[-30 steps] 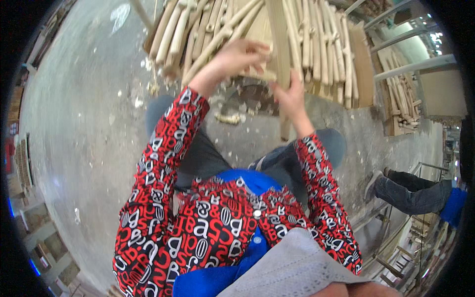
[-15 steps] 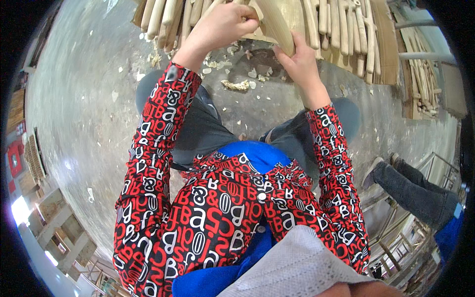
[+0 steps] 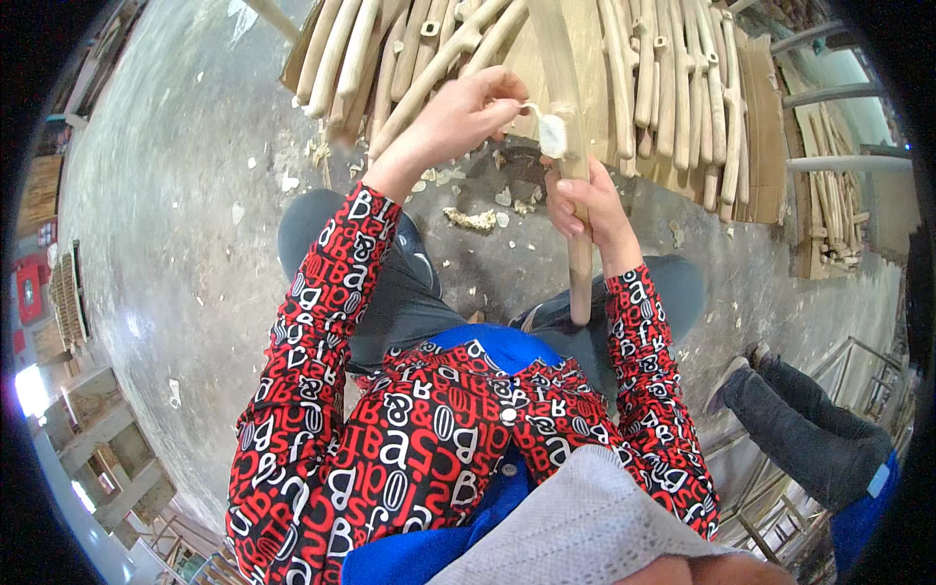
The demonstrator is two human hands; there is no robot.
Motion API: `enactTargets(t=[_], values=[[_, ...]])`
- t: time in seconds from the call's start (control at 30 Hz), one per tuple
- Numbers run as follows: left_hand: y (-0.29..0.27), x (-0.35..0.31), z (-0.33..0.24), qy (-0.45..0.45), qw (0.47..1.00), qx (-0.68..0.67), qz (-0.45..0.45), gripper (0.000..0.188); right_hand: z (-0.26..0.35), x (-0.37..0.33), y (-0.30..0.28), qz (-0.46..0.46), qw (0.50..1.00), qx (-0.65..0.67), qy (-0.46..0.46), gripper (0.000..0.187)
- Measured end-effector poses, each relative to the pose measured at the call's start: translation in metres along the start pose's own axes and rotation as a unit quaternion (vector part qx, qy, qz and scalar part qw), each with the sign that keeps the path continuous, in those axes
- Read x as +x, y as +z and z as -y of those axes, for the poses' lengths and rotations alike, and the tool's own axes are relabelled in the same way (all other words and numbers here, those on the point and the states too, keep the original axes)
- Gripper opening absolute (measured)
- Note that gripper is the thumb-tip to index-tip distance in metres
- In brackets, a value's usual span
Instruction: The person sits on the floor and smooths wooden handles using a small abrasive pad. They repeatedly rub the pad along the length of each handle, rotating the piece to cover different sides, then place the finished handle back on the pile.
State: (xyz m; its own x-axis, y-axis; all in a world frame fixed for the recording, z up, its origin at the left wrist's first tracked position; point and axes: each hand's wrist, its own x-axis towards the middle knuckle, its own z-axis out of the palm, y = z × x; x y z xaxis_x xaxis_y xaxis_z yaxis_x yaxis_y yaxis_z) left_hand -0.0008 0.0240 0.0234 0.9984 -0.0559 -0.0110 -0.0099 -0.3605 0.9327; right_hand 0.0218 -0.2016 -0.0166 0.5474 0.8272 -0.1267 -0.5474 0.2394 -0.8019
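My right hand point(image 3: 593, 203) is wrapped round a long, pale, slightly bent wooden stick point(image 3: 579, 268), whose near end points toward my lap. On the stick's left side, just above that hand, sits a small white patch point(image 3: 553, 136) with rough edges. My left hand point(image 3: 480, 109) is closed in a pinch beside it. Between its fingertips a thin pale strip point(image 3: 532, 108) runs to the patch; its material is unclear. The stick's far end passes out of the top of the picture.
More wooden sticks point(image 3: 648, 83) lie in rows on brown cardboard point(image 3: 760, 127), some with square holes. Pale scraps point(image 3: 470, 220) litter the concrete floor. Another person's legs point(image 3: 809, 424) are at the right, near metal frames. Another pile of sticks point(image 3: 838, 185) lies at far right.
Both hands have come closer to my body. The stick now stands lengthwise in my right hand, with the white patch in sight, and my left hand pulls the thin strip away from it.
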Motion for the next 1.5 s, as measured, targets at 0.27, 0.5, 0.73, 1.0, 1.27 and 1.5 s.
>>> enactTargets(t=[0.27,0.5,0.73,1.0,1.27,1.5], values=[[0.027,-0.001,-0.015,0.188,0.980,-0.025,-0.067,0.038,-0.005,-0.003,-0.005,0.100,0.959,0.264,0.018,0.036],[0.040,0.007,-0.016,0.175,0.977,-0.099,-0.066,0.015,-0.011,-0.007,-0.008,0.275,0.853,0.440,0.055,0.032],[0.041,0.008,-0.028,0.170,0.982,-0.086,-0.009,0.012,-0.005,-0.007,-0.005,0.239,0.867,0.436,0.024,0.029],[0.062,0.002,-0.026,0.173,0.959,-0.219,-0.043,0.007,0.005,-0.006,-0.014,0.136,0.890,0.435,-0.030,0.024],[0.048,0.021,-0.022,0.080,0.992,0.007,-0.099,0.026,0.006,0.007,0.007,-0.179,0.981,0.069,-0.039,0.020],[0.057,0.022,-0.014,0.199,0.958,0.158,-0.130,0.020,0.005,0.009,0.017,-0.242,0.968,-0.034,-0.052,0.018]])
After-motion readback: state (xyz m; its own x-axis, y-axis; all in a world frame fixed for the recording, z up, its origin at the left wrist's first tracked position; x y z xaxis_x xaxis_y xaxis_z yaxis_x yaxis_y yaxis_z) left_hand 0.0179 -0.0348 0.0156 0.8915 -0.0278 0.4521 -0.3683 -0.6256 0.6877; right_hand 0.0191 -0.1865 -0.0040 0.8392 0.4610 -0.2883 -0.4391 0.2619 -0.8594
